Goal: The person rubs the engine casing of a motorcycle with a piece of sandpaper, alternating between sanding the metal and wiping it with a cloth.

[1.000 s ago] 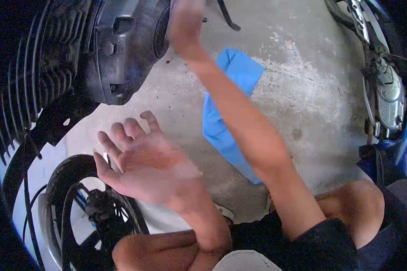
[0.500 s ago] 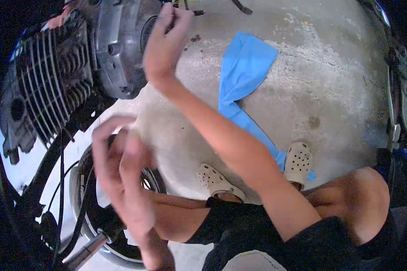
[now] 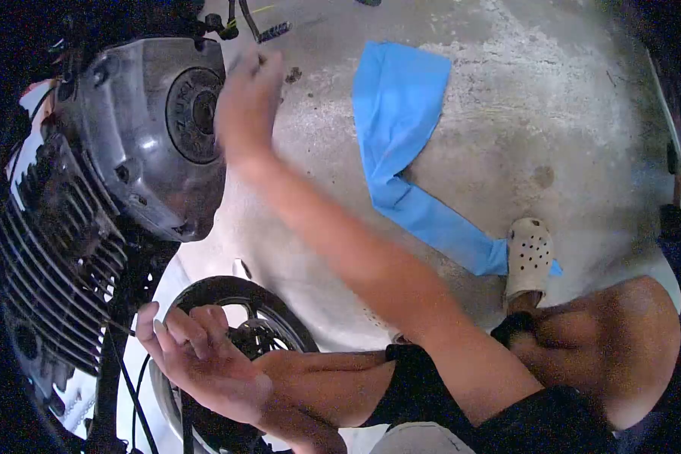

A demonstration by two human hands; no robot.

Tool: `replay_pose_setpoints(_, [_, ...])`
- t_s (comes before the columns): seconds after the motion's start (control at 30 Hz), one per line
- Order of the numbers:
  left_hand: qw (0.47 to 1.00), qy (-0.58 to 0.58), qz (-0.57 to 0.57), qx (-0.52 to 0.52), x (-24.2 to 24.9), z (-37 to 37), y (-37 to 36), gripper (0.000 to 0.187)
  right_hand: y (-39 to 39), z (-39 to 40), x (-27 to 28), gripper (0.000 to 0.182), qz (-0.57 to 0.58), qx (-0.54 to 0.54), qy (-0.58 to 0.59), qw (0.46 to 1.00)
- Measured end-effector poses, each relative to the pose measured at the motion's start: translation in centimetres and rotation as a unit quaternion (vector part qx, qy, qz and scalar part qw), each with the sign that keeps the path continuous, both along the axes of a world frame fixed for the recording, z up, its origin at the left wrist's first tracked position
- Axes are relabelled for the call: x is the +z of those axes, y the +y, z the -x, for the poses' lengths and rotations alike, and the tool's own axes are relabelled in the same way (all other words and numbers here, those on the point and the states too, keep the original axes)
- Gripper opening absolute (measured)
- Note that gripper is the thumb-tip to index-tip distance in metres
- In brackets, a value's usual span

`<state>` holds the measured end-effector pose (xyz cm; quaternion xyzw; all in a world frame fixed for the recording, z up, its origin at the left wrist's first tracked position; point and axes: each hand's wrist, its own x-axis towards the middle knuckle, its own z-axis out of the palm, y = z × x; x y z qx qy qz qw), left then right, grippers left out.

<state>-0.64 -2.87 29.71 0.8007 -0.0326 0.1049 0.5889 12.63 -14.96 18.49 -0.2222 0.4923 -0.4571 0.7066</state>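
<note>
My right hand (image 3: 248,98) is blurred in front of the right edge of the dark engine cover (image 3: 147,129). Its fingers are curled together, and what they hold, if anything, cannot be made out. Lower left, my left hand (image 3: 204,363) is raised with its palm up, its fingers loosely bent and apart, and nothing in it. It is beside the finned engine cylinder (image 3: 53,250) and in front of a black wheel (image 3: 280,306).
A blue cloth (image 3: 401,106) lies bent on the concrete floor (image 3: 507,144), its lower end at a beige clog (image 3: 532,253). A pedal with a ribbed rubber end (image 3: 274,32) is at the top. Dark cables hang at the lower left.
The view has shifted, so the engine fills more of the left side. My left hand has lowered and turned palm up. My right hand has come down slightly and left, over the cover's edge.
</note>
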Motion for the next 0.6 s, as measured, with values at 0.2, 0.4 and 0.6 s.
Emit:
replay_pose_setpoints(0.2, [0.989,-0.06,0.04,0.127,-0.4,-2.7,-0.1,0.025,2.6,1.6,0.0,0.025,0.002,-0.005,-0.11,0.994])
replay_pose_setpoints(0.4, [0.987,-0.042,0.072,0.134,-1.1,-2.9,-1.6,0.027,-0.2,0.1,-3.0,0.022,0.091,0.023,-0.123,0.988])
replay_pose_setpoints(0.6, [0.999,-0.013,0.015,0.037,-1.8,-3.1,-1.8,0.03,0.0,3.0,-2.7,0.015,0.219,0.031,-0.15,0.963])
